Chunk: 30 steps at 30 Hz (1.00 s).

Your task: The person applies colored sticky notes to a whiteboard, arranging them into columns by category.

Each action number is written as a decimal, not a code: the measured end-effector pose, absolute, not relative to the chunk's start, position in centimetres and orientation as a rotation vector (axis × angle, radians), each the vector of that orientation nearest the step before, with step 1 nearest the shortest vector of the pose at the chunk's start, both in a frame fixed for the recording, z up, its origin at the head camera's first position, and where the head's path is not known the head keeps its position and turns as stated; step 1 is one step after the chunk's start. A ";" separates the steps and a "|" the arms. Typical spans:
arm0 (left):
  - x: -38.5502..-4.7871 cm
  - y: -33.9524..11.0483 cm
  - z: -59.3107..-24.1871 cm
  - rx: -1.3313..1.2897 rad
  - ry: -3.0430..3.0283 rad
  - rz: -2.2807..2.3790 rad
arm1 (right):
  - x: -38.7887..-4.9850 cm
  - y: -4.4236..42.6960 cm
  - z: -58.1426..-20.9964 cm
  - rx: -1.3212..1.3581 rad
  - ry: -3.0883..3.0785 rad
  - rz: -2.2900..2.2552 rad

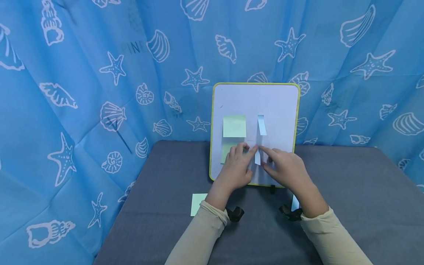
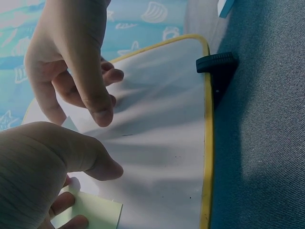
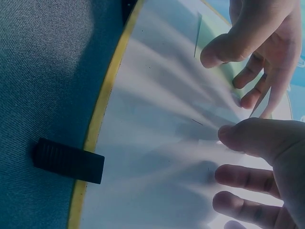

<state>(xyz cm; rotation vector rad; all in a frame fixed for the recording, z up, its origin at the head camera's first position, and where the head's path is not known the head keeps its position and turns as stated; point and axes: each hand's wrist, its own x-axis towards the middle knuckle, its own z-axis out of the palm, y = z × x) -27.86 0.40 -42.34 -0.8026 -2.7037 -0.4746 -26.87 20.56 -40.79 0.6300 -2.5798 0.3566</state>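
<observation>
A white board [image 1: 278, 103] with a yellow rim leans on the table. On it hangs a narrow light-blue paper strip [image 1: 257, 159]. My left hand [image 1: 234, 168] reaches its forefinger to the top of this strip. My right hand [image 1: 287, 166] meets it there with its own forefinger, the two fingertips nearly touching. Both thumbs stand off the board in the wrist views. Above them is another light-blue strip [image 1: 262, 126]. To the left sit a pale green sticky note [image 1: 234, 126] and a second green note [image 1: 226, 151], partly behind my left hand.
A pale green note [image 1: 197, 203] lies on the grey table [image 1: 159, 176] by my left wrist. A light-blue paper piece [image 1: 295, 203] lies by my right wrist. A black clip [image 3: 71, 160] grips the board's lower edge. A blue shell-patterned curtain [image 1: 132, 73] hangs behind.
</observation>
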 end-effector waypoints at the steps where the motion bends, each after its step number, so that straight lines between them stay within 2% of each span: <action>1: -27.9 0.4 -42.3 -0.804 -2.704 -0.475 | -26.8 20.6 -40.8 0.629 -2.581 0.358; 30: -27.7 0.4 -42.0 -0.797 -2.722 -0.448 | -27.1 20.6 -41.2 0.653 -2.532 0.347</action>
